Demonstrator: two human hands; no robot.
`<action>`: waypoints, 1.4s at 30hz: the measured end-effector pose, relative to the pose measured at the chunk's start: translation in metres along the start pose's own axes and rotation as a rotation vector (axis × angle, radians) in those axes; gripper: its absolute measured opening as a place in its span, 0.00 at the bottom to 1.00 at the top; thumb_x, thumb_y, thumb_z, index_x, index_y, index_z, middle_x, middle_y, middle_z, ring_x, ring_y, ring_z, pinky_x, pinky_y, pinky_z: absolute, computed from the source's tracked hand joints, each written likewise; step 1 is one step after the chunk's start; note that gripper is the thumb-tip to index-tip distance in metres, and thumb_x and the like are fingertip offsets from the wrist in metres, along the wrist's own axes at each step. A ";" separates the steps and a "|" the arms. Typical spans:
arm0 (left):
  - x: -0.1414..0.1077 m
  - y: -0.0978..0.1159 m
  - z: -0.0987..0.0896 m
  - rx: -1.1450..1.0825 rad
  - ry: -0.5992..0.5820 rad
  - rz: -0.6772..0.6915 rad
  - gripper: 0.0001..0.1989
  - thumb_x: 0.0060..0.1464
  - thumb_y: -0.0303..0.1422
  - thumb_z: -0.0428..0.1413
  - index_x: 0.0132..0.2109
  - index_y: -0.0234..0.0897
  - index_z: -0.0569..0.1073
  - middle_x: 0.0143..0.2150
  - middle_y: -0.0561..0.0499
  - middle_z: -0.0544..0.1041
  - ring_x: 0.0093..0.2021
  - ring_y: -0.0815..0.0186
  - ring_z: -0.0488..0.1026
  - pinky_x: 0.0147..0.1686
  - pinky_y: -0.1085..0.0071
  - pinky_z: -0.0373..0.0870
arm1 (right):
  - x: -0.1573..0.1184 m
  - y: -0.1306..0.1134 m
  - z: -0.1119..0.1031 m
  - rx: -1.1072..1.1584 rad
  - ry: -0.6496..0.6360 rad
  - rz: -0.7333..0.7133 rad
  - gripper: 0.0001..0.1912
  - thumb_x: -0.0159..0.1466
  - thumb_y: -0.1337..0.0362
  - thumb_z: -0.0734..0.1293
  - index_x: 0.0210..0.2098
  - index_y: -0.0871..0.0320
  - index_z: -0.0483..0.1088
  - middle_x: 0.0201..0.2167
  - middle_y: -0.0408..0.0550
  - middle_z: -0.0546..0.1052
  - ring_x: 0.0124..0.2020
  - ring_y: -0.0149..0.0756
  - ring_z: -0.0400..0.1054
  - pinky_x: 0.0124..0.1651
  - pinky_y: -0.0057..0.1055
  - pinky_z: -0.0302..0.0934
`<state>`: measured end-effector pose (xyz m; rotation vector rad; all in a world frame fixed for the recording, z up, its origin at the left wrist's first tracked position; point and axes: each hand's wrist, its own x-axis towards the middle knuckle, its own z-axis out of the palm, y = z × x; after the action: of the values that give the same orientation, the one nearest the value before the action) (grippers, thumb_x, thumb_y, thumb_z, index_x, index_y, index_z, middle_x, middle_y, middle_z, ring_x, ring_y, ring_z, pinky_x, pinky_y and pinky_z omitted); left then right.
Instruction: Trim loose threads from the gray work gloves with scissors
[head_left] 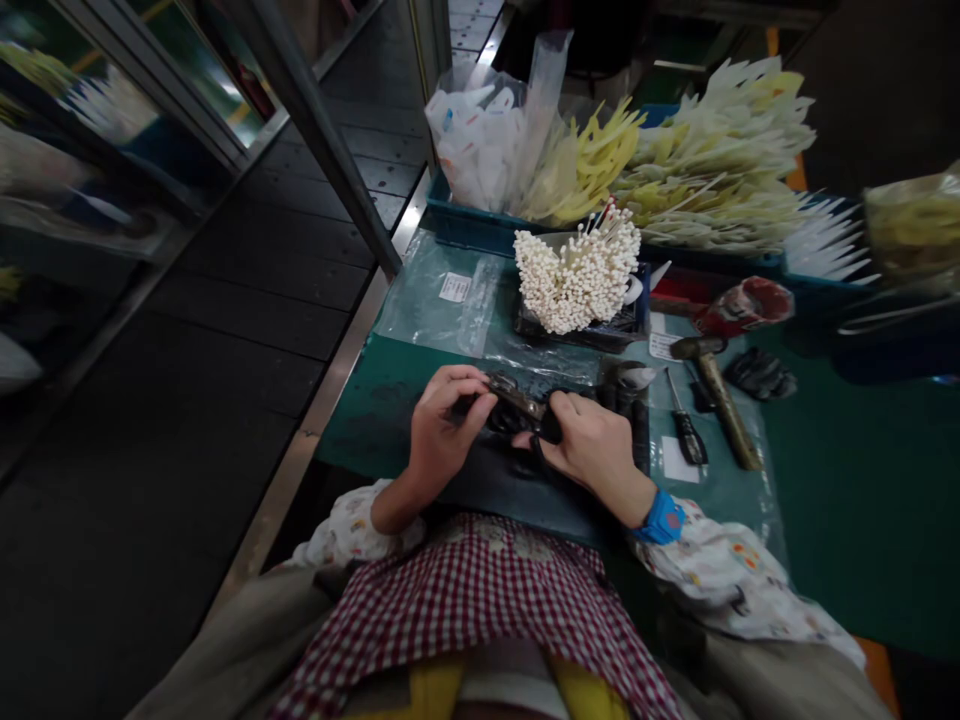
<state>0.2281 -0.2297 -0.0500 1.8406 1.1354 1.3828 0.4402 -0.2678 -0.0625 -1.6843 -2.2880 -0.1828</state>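
Note:
Above the front edge of the green worktop, both hands are at a small dark, brownish piece with a metallic sheen (516,402); its kind is unclear. My left hand (444,425) pinches its left end between thumb and fingers. At the other end, my right hand (592,440) is closed, with fingers curled round the piece and a black loop-like part (535,447) by the thumb. More black shapes lie just under the piece, too dim to make out. Right of my right hand are dark cylindrical pieces (626,395).
Behind the hands, many white-tipped sticks (577,270) fill a dark box. A hammer (720,405), a screwdriver (684,425) and a red can (746,305) sit to the right. Blue trays (469,228) at the back hold bagged white and yellow strips. A metal post (322,130) rises at left.

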 end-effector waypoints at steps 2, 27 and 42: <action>0.000 0.000 0.000 0.014 -0.006 0.018 0.03 0.65 0.27 0.60 0.40 0.39 0.77 0.44 0.50 0.80 0.46 0.65 0.79 0.49 0.68 0.77 | 0.002 -0.001 0.000 -0.002 0.026 -0.012 0.41 0.72 0.30 0.50 0.35 0.59 0.75 0.25 0.50 0.76 0.28 0.39 0.69 0.31 0.34 0.46; 0.008 -0.001 -0.019 0.201 -0.092 0.158 0.06 0.67 0.23 0.56 0.43 0.38 0.76 0.45 0.49 0.79 0.46 0.66 0.78 0.48 0.69 0.78 | -0.001 0.011 0.000 0.020 -0.025 -0.075 0.44 0.69 0.26 0.49 0.32 0.58 0.74 0.23 0.51 0.77 0.25 0.37 0.70 0.29 0.34 0.44; -0.002 -0.008 0.002 -0.329 0.082 -0.256 0.04 0.56 0.29 0.68 0.38 0.37 0.80 0.40 0.51 0.83 0.38 0.68 0.84 0.39 0.75 0.84 | 0.005 0.001 -0.010 0.416 -0.413 0.129 0.40 0.67 0.24 0.53 0.31 0.55 0.69 0.23 0.49 0.77 0.24 0.39 0.72 0.29 0.30 0.46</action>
<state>0.2277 -0.2276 -0.0582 1.3695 1.0674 1.4081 0.4410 -0.2658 -0.0519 -1.7481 -2.2586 0.6807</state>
